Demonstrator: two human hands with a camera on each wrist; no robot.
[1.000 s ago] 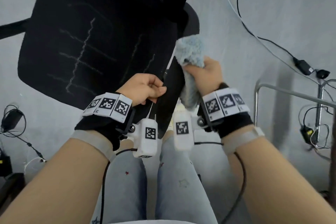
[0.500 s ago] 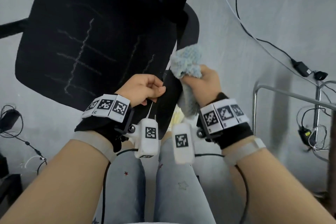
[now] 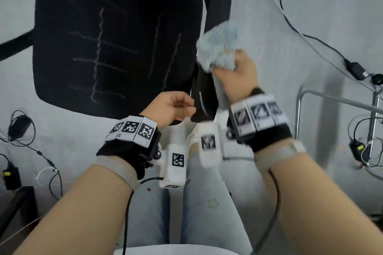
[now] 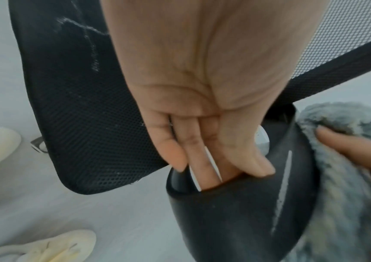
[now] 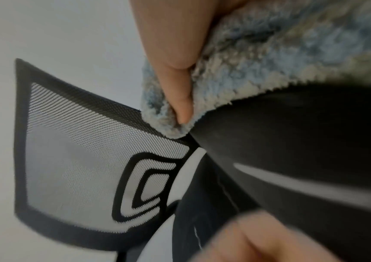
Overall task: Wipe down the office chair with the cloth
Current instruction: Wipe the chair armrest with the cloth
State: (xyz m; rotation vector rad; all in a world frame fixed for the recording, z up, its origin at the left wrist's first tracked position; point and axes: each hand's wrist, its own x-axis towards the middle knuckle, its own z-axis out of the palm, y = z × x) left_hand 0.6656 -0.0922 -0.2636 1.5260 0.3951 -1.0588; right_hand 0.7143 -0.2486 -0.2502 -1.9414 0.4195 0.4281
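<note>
Left hand (image 3: 172,107): fingers curled round the near end of the armrest (image 3: 204,97), steadying it.
Right hand (image 3: 238,74): grip closed on the bunched cloth (image 3: 219,47), pressing it to the armrest's outer flank.
Office chair (image 3: 116,33): seat at 11 o'clock from the hands; armrest between them.
Key relation: the armrest's long axis runs 6 to 12 o'clock; the cloth sits near its far end, so the right hand is nearer the remaining length.

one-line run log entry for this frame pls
phase: wiping armrest | left hand: grips armrest front end | right hand: holds cloth against armrest outer side | seat: white marks remain
</note>
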